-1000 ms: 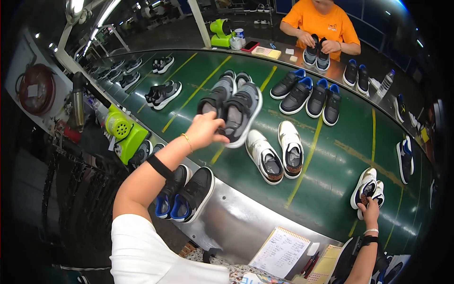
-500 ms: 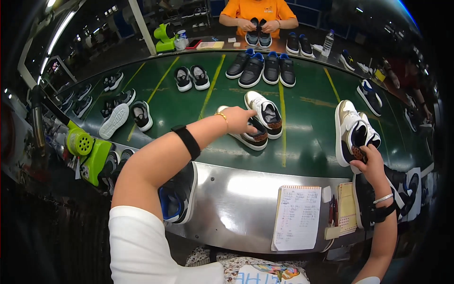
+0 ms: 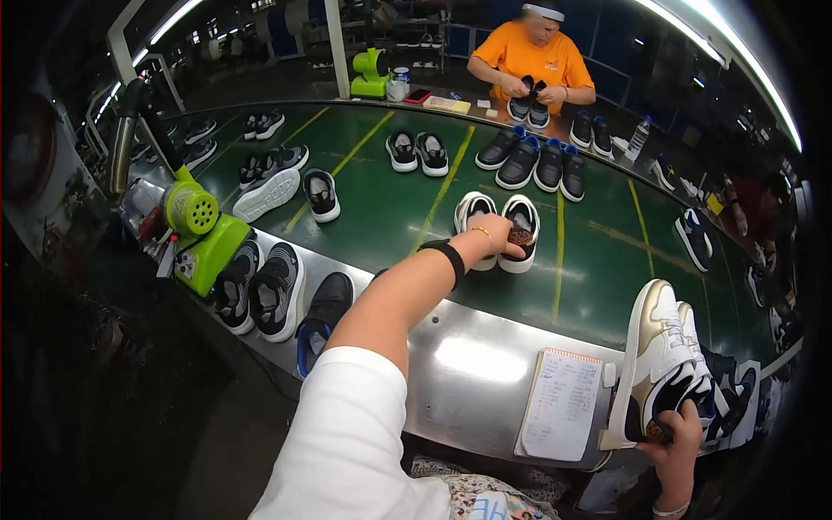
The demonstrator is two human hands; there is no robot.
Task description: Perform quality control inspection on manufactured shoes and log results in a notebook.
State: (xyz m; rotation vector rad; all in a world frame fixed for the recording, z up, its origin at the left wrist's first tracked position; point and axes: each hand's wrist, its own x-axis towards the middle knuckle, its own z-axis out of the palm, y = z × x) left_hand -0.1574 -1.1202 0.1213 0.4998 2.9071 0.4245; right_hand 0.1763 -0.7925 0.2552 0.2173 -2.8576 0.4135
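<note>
On the belt (image 3: 598,282), the left hand (image 3: 492,236) touches white shoes (image 3: 525,215), grip unclear from here; the right hand (image 3: 679,444) clutches another pair (image 3: 657,347).

You are getting no clearly readable text: handwriting (image 3: 568,381) is running down the notepad (image 3: 539,438) in blurred rows, blue letters (image 3: 496,506) are showing, cut off, on your patterned garment (image 3: 468,494), and small print (image 3: 552,66) is marking the orange shirt (image 3: 569,59) opposite.

White-and-gold shoes (image 3: 659,347) have mottled brown heels (image 3: 520,236), and the green belt (image 3: 598,260) bears yellow stripes (image 3: 641,227).
</note>
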